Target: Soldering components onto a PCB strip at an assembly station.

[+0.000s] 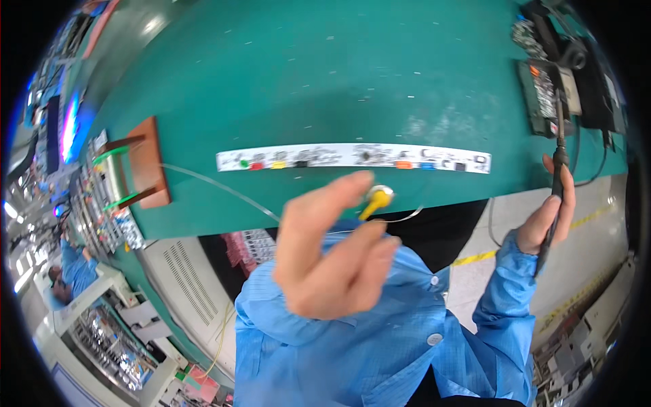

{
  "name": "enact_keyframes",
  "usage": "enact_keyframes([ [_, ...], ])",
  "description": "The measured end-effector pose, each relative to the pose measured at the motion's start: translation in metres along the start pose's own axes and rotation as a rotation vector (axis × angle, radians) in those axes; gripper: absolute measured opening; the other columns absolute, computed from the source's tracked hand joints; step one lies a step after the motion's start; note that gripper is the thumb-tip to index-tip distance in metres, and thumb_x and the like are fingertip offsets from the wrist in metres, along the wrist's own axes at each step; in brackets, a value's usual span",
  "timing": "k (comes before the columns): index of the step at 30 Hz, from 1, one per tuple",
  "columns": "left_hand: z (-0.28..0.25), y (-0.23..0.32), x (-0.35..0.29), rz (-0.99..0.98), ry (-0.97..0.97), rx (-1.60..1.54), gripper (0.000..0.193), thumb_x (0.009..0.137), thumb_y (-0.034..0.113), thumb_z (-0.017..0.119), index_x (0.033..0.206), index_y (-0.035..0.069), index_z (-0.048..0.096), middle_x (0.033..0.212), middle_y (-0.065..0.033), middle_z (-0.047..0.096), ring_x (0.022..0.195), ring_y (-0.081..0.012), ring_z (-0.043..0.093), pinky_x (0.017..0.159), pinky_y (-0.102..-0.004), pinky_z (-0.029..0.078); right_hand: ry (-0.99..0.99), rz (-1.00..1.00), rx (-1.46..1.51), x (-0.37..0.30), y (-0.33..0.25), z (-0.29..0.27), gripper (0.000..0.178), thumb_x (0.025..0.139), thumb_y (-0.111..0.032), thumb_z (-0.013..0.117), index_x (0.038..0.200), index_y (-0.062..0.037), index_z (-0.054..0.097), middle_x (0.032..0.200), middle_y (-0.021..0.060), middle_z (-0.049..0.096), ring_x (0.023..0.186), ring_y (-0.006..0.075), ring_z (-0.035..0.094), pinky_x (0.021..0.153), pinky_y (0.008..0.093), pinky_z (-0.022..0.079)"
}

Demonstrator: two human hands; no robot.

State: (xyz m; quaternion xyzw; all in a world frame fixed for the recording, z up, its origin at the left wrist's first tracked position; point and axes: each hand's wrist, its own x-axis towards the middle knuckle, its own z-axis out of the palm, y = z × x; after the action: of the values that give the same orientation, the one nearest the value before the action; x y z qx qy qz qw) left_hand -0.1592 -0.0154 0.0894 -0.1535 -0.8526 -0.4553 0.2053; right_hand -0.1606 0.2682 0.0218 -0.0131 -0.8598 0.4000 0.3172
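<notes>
My left hand (332,258) is raised over the near edge of the table, fingers curled around thin solder wire (224,188). This wire runs from a spool (117,175) on a brown stand (153,163) at the left, and its free end curves out past the fingers. Just beyond the hand is a yellow piece with a round head (380,198); what it belongs to is unclear. In front lies a long white circuit board strip (332,155) with coloured parts. At the right my right hand (550,214) grips a soldering iron (559,159), its tip pointing away from me.
A green mat (285,81) covers the table. At the far right, beside the iron's tip, stand a small board-like box (539,98) and black equipment (593,88) with cables. Small parts (122,230) lie near the spool stand. Another person (74,268) is far left.
</notes>
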Motion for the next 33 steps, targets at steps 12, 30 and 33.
enact_keyframes([
  [12, -0.073, -0.057, -0.002, -0.021, -0.009, 0.387, 0.026, 0.070, -0.008, 0.065, 0.095, -0.001, 0.064, 0.099, -0.0156, 0.061, 0.084, -0.0281, 0.060, 0.071, -0.0339, 0.049, -0.051, -0.016, 0.002, -0.004, -0.031, 0.013, 0.037, 0.091, -0.009, 0.044, 0.125, 0.0066, 0.047, 0.110, 0.0229, 0.061, 0.099, 0.0252, 0.058, 0.092, 0.0381, 0.043],
  [30, 0.063, -0.003, -0.005, 0.102, -0.111, -0.104, 0.022, 0.063, -0.008, 0.073, 0.080, 0.000, 0.062, 0.077, -0.0097, 0.059, 0.057, -0.0198, 0.058, 0.047, -0.0269, 0.045, -0.215, -0.246, -0.043, -0.023, -0.087, -0.017, 0.008, 0.068, -0.010, 0.059, 0.075, -0.0094, 0.062, 0.054, 0.0012, 0.042, 0.049, 0.0154, 0.040, 0.079, 0.0446, 0.037],
  [33, 0.071, -0.008, 0.003, 0.129, -0.142, -0.097, 0.019, 0.066, -0.007, 0.073, 0.077, 0.000, 0.060, 0.083, -0.0116, 0.063, 0.055, -0.0171, 0.059, 0.044, -0.0256, 0.044, -0.213, -0.238, -0.033, -0.025, -0.085, -0.017, 0.010, 0.066, -0.009, 0.059, 0.075, -0.0095, 0.063, 0.052, 0.0005, 0.042, 0.047, 0.0146, 0.040, 0.079, 0.0444, 0.037],
])
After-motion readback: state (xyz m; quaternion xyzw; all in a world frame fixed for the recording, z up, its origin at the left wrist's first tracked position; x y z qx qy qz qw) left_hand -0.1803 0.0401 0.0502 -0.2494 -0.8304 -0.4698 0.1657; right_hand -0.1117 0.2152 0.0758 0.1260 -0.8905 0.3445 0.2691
